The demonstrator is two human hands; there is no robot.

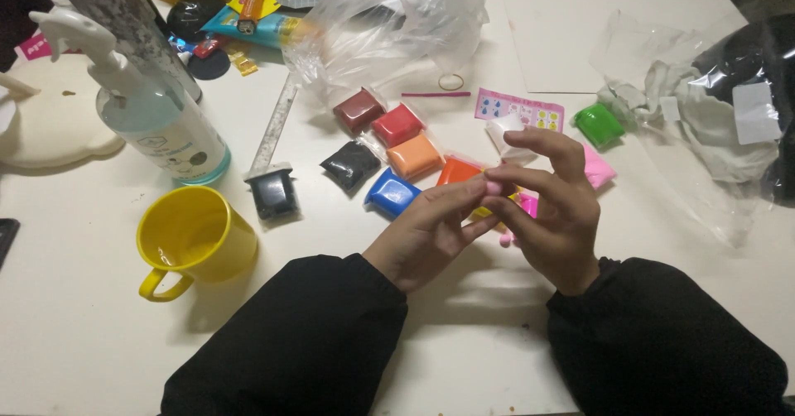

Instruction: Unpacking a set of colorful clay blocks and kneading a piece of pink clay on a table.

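**Pink clay pinched between two hands above the white table**

Here, from the left edge, a translucent pump bottle of clear liquid [161, 122] stands near a round yellow plastic mug [195, 238], and a black-handled metal ruler [273, 147] lies at a slant beside them on the white table [74, 333]. Next come small square packets of modelling clay: black [350, 164], dark red [358, 109], red [397, 124], orange [415, 156] and blue [391, 192], laid close together, with a crumpled clear plastic bag [389, 27] behind them.

The left hand [426, 238] reaches up and to the right, its fingertips closed against a small lump of pink clay [493, 187]. The right hand [559, 217] curls over from the other side, thumb and forefinger pinched on the same lump. The lump thus sits at the meeting of both sets of fingertips, held above the table and not resting on it; both hands touch it, neither is clearly nearer. It is too small to tell its long axis. Both arms wear black sleeves.

Further right a green clay packet [598, 124] lies apart, near a clear bag of white cloth [704, 126].
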